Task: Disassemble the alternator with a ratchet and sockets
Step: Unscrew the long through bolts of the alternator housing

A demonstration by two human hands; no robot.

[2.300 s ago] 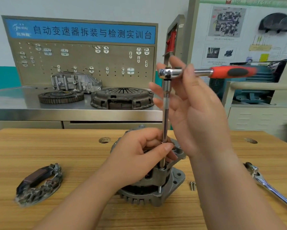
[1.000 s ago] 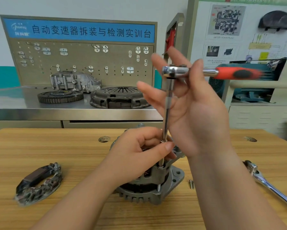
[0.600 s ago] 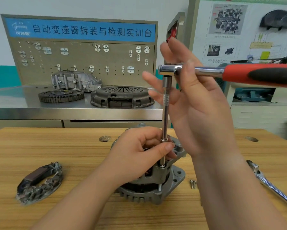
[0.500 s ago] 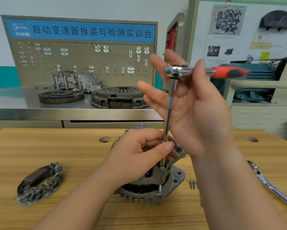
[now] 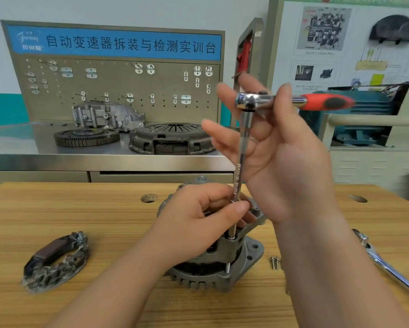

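The grey alternator [image 5: 243, 261] stands on the wooden bench [image 5: 104, 216], its top hidden under my left hand [image 5: 198, 221]. That hand grips the housing and pinches the foot of a long chrome extension bar [image 5: 241, 157], which rises slightly tilted from a bolt on the alternator's right side. At the top sits the ratchet [image 5: 293, 100], chrome head left, red and black handle pointing right. My right hand [image 5: 281, 157] holds the ratchet near its head between thumb and fingers, the other fingers spread.
A removed rectifier part [image 5: 56, 259] lies at the left of the bench. Two small bolts [image 5: 275, 262] lie right of the alternator, and a second chrome ratchet [image 5: 392, 266] further right. Behind, a steel bench carries a clutch cover [image 5: 172, 138], a flywheel [image 5: 86, 137] and a housing.
The ratchet handle has swung back and forth on top of the extension bar, towards me and away again. My left hand has stayed on the alternator and the bar's foot.
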